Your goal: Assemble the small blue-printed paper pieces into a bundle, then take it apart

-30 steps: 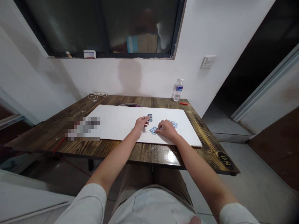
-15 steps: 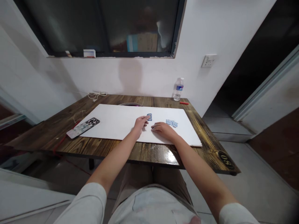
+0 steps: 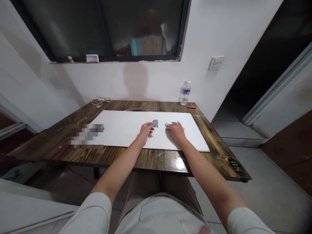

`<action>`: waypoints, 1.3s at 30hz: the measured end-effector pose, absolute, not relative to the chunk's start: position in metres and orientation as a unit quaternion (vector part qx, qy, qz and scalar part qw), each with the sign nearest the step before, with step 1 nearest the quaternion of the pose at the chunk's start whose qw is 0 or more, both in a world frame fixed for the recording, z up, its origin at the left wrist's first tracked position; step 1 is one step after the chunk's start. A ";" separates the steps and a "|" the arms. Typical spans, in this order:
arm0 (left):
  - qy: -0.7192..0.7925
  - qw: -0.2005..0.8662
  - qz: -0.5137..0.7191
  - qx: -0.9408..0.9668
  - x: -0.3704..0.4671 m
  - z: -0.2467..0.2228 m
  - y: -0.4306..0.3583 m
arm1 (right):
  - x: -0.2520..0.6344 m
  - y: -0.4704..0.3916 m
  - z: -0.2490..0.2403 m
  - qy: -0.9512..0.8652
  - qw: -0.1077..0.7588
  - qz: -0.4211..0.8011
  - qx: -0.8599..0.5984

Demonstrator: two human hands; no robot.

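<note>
A person's left hand (image 3: 145,130), fingers bent, pinches a blue-and-white piece (image 3: 156,123) between thumb and fingertips over a white board (image 3: 122,126) on a wooden table (image 3: 214,154). The right hand (image 3: 177,132), partly open with fingers curved down, covers part of some small blue pieces (image 3: 166,124) on the board; whether it grips any, I cannot tell. A bottle (image 3: 185,94) stands behind.

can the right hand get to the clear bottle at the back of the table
Probably yes, with a stretch: nothing tall stands between the right hand and the clear bottle, only the flat white board and table.
</note>
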State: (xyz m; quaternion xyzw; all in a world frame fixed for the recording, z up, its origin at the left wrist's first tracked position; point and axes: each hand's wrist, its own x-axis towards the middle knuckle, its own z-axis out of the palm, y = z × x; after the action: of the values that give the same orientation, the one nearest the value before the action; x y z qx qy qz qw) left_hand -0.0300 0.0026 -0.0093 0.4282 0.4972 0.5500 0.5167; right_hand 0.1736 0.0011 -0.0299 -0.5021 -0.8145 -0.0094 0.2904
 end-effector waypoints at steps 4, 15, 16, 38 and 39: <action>0.497 0.516 0.544 0.437 -0.029 -0.006 0.000 | 0.174 0.002 -0.030 -0.784 0.377 0.040 -0.491; 0.450 0.525 0.427 0.583 -0.023 0.000 -0.014 | 0.160 -0.008 -0.018 -0.726 0.476 0.226 -0.442; 0.450 0.525 0.422 0.586 -0.023 0.000 -0.014 | 0.160 -0.007 -0.019 -0.715 0.480 0.256 -0.440; 0.499 0.464 0.554 0.479 -0.024 0.004 -0.010 | 0.164 -0.011 -0.016 -0.761 0.401 0.276 -0.429; 0.500 0.462 0.557 0.475 -0.024 0.005 -0.009 | 0.163 -0.012 -0.016 -0.782 0.382 0.261 -0.418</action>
State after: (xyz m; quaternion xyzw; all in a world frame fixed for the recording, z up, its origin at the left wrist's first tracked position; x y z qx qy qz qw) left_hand -0.0245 -0.0094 0.0046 0.4748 0.5003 0.5574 0.4621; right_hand 0.1634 -0.0119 -0.0161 -0.4177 -0.7820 0.2610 0.3820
